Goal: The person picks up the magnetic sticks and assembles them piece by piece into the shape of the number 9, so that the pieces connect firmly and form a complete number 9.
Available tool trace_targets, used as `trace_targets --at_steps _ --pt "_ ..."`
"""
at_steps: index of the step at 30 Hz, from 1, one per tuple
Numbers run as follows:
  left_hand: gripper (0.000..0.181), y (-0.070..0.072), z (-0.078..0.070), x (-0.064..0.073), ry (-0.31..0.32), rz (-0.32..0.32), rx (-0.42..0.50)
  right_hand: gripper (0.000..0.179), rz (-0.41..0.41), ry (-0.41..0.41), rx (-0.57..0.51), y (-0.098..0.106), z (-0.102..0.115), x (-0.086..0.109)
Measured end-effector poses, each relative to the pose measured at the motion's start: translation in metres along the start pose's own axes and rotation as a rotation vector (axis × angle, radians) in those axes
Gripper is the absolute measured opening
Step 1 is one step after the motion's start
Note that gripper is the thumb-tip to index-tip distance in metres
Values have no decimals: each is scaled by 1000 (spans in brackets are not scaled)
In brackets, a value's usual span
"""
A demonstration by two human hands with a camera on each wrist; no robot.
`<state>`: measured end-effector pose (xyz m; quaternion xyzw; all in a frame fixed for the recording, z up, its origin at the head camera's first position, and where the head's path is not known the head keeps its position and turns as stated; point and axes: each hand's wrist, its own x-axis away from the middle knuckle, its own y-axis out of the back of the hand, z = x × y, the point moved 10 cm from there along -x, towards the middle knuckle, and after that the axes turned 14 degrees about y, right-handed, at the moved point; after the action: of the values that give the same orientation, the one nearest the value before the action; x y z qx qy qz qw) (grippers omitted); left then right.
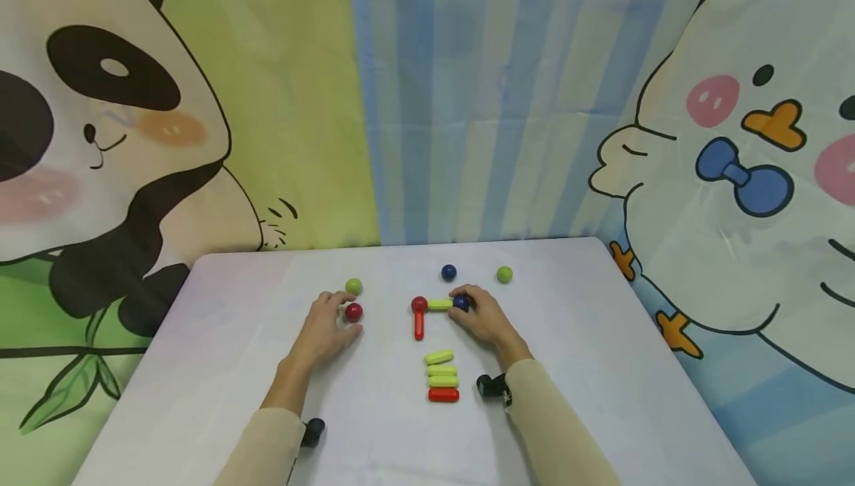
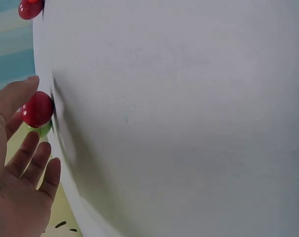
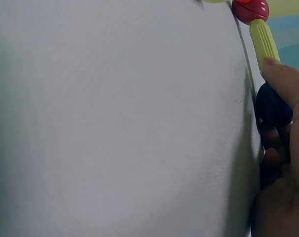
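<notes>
My left hand [image 1: 326, 329] is spread around a loose red ball [image 1: 354, 312], with thumb and fingers apart on either side of it; the left wrist view shows a gap between the thumb and the red ball [image 2: 38, 109]. My right hand [image 1: 486, 317] grips a dark blue ball [image 1: 461, 303] at one end of a yellow-green stick [image 1: 439, 305]. In the right wrist view the thumb lies along the stick [image 3: 264, 42] near the blue ball [image 3: 273, 104]. The stick's other end meets a second red ball [image 1: 418, 304], from which a red stick [image 1: 418, 326] extends toward me.
Several yellow-green sticks [image 1: 441, 370] and a red stick [image 1: 444, 395] lie in a stack-like row between the arms. Behind the hands are a green ball [image 1: 353, 286], a blue ball [image 1: 448, 272] and another green ball [image 1: 504, 274]. A printed curtain [image 1: 467, 100] hangs behind the white table [image 1: 568, 286].
</notes>
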<state>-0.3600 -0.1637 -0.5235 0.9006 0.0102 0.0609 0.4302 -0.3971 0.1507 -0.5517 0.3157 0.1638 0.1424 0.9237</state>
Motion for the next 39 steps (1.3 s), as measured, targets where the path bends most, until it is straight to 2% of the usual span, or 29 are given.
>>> trace_targets --at_steps 5,10,15,19,21,25,30,32,35,39 --pt "60 -4 7 1 -4 15 9 42 14 -30 -14 -2 -5 2" --pt "58 -6 10 -1 7 10 26 49 -2 -39 -13 6 4 -3" --pt "53 -7 10 -4 2 -8 31 43 -68 80 65 19 29 -8" --pt "49 -7 13 -3 25 -17 46 38 -101 191 92 21 52 -10" --pt "47 -7 14 -3 40 -18 61 35 -112 211 93 21 59 -10" --pt "40 -8 14 -2 39 -14 103 30 -114 203 78 15 64 -9" --pt "39 -11 21 1 65 -12 108 29 -29 195 44 -2 66 -3" --pt "41 -11 21 2 62 -20 101 28 -20 196 45 -4 69 -2" --pt "43 -10 17 3 44 -29 98 25 -21 174 60 -5 71 -3" --pt "43 -11 7 1 23 -17 103 22 28 116 88 -10 68 -5"
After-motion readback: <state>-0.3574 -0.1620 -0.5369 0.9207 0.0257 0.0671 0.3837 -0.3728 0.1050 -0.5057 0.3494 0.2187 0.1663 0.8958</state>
